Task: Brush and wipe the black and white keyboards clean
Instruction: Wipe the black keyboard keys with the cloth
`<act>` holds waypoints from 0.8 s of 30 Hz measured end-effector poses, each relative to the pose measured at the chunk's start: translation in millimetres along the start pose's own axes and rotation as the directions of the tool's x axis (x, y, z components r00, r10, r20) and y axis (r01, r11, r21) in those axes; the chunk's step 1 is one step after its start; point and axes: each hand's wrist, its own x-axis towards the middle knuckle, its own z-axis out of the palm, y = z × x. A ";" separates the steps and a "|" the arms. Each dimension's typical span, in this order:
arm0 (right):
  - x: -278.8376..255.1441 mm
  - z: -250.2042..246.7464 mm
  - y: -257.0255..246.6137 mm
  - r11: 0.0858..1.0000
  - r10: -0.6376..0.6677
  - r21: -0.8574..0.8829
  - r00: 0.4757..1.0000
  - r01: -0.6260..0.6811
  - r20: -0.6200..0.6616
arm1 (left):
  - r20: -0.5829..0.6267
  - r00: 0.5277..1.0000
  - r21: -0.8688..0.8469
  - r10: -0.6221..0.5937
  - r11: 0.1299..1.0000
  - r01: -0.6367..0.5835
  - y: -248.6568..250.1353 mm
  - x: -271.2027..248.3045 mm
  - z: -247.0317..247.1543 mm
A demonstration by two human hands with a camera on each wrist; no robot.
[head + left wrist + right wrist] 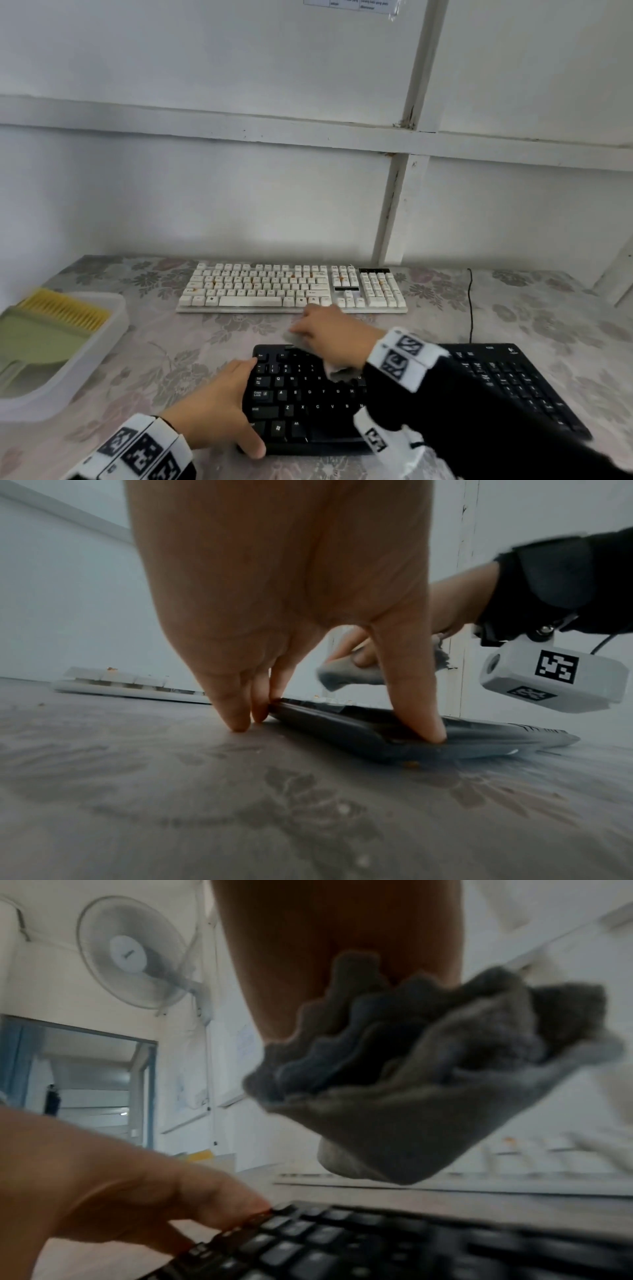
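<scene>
Black keyboard (pixel 394 394) near on surface (pixel 164 363), white keyboard (pixel 291 287) far, unwiped. Wiping step: left hand (pixel 219 407) clamping left end, right hand (pixel 332 334) bunching grey cloth (pixel 428 1085) above far-left keys. Next: press down, sweep rightward.

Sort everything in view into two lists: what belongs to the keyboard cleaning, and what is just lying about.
Belongs to the job:
black keyboard, steadied by the left hand
grey cloth, bunched in the right hand
white keyboard, with orange specks
brush and green dustpan in the tray

Just lying about:
wall fan
black cable
floral tablecloth
</scene>
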 end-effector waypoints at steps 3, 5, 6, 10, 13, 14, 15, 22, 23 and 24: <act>20.9 11.7 -25.2 0.978 -0.050 -0.198 0.998 0.058 0.042 | 0.012 1.000 0.040 0.007 0.999 -0.007 1.1 0.2 -1.3; 22.2 14.9 -26.9 0.950 -0.067 -0.300 0.995 0.087 0.077 | 0.012 1.000 0.050 0.017 0.999 -0.017 2.0 0.4 -1.5; 21.1 17.1 -23.6 0.944 -0.064 -0.319 0.995 0.087 0.082 | 0.010 1.000 0.053 0.020 0.998 -0.021 2.3 0.2 -1.6; 9.1 19.2 -1.3 0.953 -0.014 -0.300 0.998 0.034 0.067 | 0.011 1.000 0.054 0.025 0.998 -0.025 2.3 -1.1 -0.9; -3.3 12.8 13.5 0.962 0.032 -0.272 0.997 -0.012 0.068 | 0.006 1.000 0.054 0.022 0.998 -0.022 3.6 -2.1 -1.2; -8.0 11.2 19.6 0.968 0.039 -0.248 0.997 -0.023 0.059 | 0.010 1.000 0.059 0.019 0.998 -0.019 4.1 -2.4 -1.3; -13.0 10.4 26.6 0.973 0.044 -0.228 0.998 -0.033 0.043 | 0.013 1.000 0.062 0.019 0.998 -0.019 4.4 -2.6 -1.1; -42.8 3.8 83.5 0.982 0.158 -0.107 0.987 -0.158 -0.006 | 0.026 1.000 0.050 0.007 0.999 -0.008 6.4 -3.1 -0.8; -48.1 1.9 89.5 0.979 0.176 -0.101 0.984 -0.177 -0.015 | 0.025 1.000 0.054 0.005 0.999 -0.007 6.4 -3.1 -0.6; -54.0 0.2 95.1 0.977 0.189 -0.098 0.982 -0.190 -0.019 | 0.024 1.000 0.059 0.005 0.998 -0.006 6.4 -3.5 -0.4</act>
